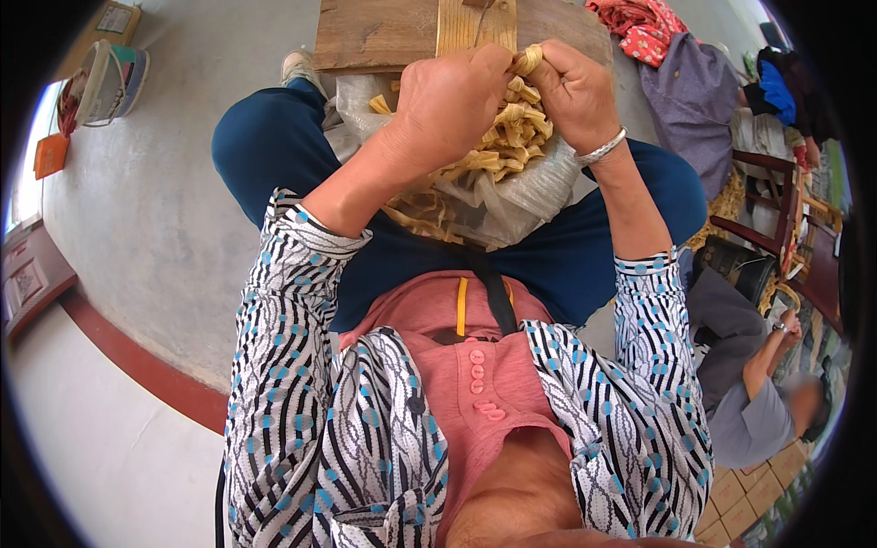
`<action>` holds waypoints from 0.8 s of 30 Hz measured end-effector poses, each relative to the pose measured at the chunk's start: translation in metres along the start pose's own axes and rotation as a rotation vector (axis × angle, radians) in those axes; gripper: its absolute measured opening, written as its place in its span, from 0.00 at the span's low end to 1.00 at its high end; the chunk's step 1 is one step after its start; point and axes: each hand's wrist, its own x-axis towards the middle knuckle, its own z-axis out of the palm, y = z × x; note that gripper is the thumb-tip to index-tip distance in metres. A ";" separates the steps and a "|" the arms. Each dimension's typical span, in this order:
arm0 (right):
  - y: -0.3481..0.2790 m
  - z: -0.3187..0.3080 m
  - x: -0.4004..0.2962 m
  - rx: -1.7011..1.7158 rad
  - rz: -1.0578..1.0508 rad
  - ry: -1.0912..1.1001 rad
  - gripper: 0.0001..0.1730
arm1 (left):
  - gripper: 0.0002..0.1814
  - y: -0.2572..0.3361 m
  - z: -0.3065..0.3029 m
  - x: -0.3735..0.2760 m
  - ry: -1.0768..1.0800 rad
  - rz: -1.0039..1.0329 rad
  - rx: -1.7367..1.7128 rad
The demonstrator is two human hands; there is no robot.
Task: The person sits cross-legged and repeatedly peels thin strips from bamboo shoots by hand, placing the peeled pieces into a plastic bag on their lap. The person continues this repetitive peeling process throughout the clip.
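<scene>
My left hand (449, 103) and my right hand (579, 96) meet in front of a wooden board. Between them is a small coil of flat yellow plant strip (528, 60), pinched by the right fingers, with the left fingertips closed at its near side. Under the hands, a clear plastic bag (541, 205) lies across my lap, holding many yellow strip pieces (510, 147). A paler wooden batten (473, 27) is fixed on the dark wooden board (377, 34), and a thin metal piece shows on the batten.
A bucket (113, 85) stands on the floor at upper left. Purple cloth (692, 103) hangs at the right, beside red patterned cloth (644, 27). A wooden chair (760, 198) is farther right. Another person (747, 411) sits at lower right near cardboard boxes (740, 514).
</scene>
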 end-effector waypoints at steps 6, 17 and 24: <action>0.009 0.017 -0.014 0.837 0.488 -0.222 0.13 | 0.12 -0.005 0.004 -0.007 0.086 0.174 0.091; 0.007 0.016 -0.013 1.509 0.510 -0.255 0.14 | 0.18 -0.002 0.008 -0.002 0.035 0.031 -0.320; -0.010 0.021 -0.009 0.937 0.364 -0.018 0.15 | 0.17 0.010 0.002 0.007 -0.028 -0.156 -0.352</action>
